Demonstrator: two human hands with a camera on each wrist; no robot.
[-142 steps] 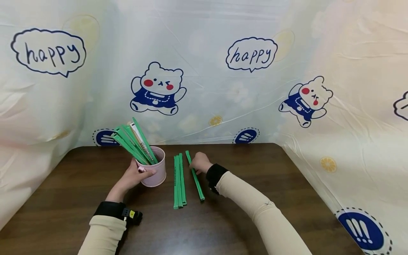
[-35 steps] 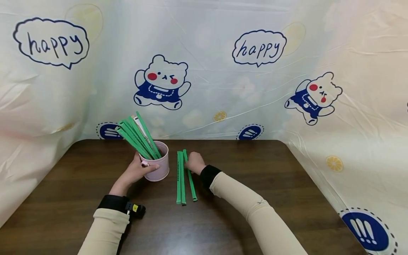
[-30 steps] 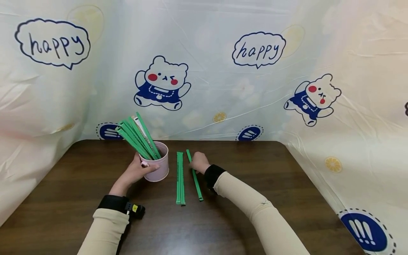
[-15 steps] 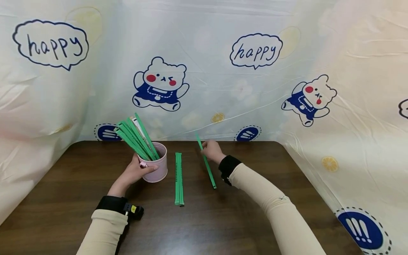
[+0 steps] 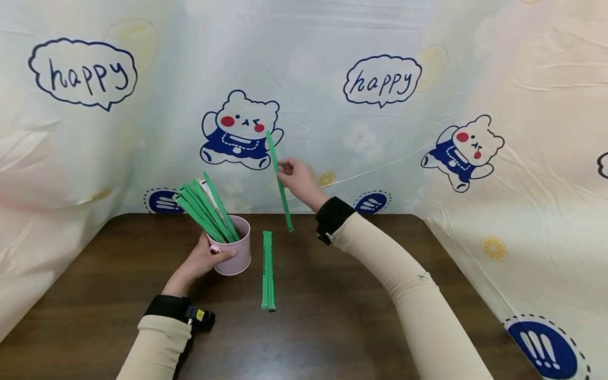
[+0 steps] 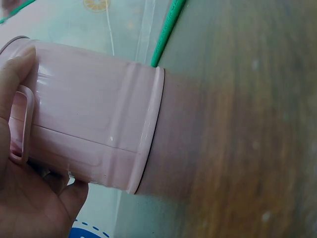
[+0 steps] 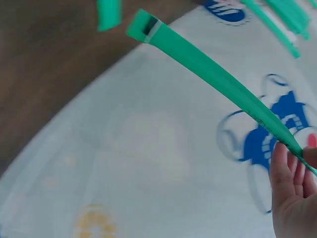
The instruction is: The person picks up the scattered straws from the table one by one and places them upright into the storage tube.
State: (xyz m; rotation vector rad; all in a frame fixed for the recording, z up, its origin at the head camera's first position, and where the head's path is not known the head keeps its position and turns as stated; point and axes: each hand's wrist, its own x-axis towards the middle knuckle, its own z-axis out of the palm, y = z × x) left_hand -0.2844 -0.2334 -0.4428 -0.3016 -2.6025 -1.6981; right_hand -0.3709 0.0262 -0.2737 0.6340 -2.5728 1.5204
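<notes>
A small pink metal bucket (image 5: 237, 261) stands on the table, several long thin green packets (image 5: 197, 211) leaning out of it to the left. My left hand (image 5: 199, 264) grips the bucket from its near left side, thumb along the wall beside the small loop handle (image 6: 27, 119) in the left wrist view. Up in the air, my right hand (image 5: 304, 182) pinches one green packet (image 5: 279, 184) near its middle, nearly upright with its top tilted left. Printing and a folded end show on it in the right wrist view. Two more packets (image 5: 268, 272) lie side by side right of the bucket.
The dark brown wooden table (image 5: 356, 316) ends at a printed cloth backdrop (image 5: 313, 68) with bears and "happy" bubbles. One white packet (image 5: 209, 195) stands among the green ones in the bucket. Each wrist wears a black strap (image 5: 334, 211).
My right hand has drawn one packet away from the row on the table, first rightward, then raised it up and back left. My left hand stays on the bucket.
</notes>
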